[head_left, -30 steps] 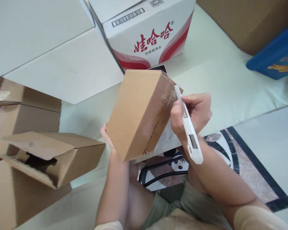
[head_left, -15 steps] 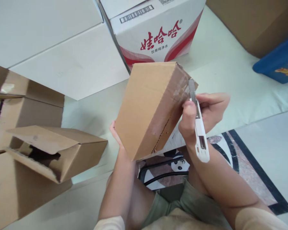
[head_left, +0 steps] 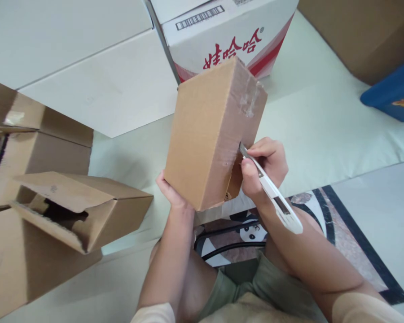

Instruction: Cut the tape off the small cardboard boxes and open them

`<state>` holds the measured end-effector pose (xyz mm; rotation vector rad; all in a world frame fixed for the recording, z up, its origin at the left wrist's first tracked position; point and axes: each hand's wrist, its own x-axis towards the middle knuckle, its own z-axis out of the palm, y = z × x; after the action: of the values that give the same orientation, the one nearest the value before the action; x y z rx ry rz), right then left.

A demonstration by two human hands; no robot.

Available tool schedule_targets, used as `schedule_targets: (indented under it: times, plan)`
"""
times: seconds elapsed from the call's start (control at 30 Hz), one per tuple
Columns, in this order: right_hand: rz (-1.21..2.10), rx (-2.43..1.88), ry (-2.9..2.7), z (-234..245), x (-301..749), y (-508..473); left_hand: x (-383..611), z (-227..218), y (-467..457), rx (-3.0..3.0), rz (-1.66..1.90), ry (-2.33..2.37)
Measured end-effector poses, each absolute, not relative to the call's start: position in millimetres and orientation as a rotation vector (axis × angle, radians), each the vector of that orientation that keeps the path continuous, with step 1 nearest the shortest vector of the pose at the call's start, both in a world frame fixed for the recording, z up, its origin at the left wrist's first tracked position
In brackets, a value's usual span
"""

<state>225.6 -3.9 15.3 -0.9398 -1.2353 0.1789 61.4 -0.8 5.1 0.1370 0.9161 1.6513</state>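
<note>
A brown cardboard box [head_left: 198, 139] is held up tilted in front of me. My left hand [head_left: 171, 190] grips its lower left corner, with most of the fingers hidden beneath it. In my right hand [head_left: 264, 166] is a white utility knife [head_left: 272, 193], pinched between thumb and fingers. Its blade tip is at the middle of the seam on the box's right side, where clear tape [head_left: 251, 96] covers the upper part. The seam below the blade is parted, down to the near edge.
An open cardboard box [head_left: 121, 220] rests on other brown boxes [head_left: 6, 260] at left. A large white box [head_left: 97, 94] and a white carton with red lettering [head_left: 276, 49] stand behind. A blue container [head_left: 390, 94] is at far right, near a brown box [head_left: 366, 36].
The knife has moved from the seam's upper end down to its middle, and my right hand went down and left with it. The box has risen and turned slightly.
</note>
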Motion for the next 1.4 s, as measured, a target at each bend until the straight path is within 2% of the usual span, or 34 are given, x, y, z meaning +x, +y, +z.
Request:
schedule_targets:
  times: [0.3,0.57,1.03,1.2,1.4]
  plan:
    - [0.227,-0.895,-1.297,14,216,-9,51,-14,0,0.223,1.672,0.913]
    - [0.358,-0.819,-1.421,15,213,-11,62,-5,4,0.214,1.673,0.941]
    - [0.917,-0.76,-1.419,22,228,-14,51,-8,6,0.189,1.62,0.904]
    - [0.991,-0.743,-1.421,20,236,-9,45,-7,8,0.148,1.606,0.904]
    - [1.03,-0.659,-1.178,17,237,-9,43,-5,10,0.267,1.652,0.925]
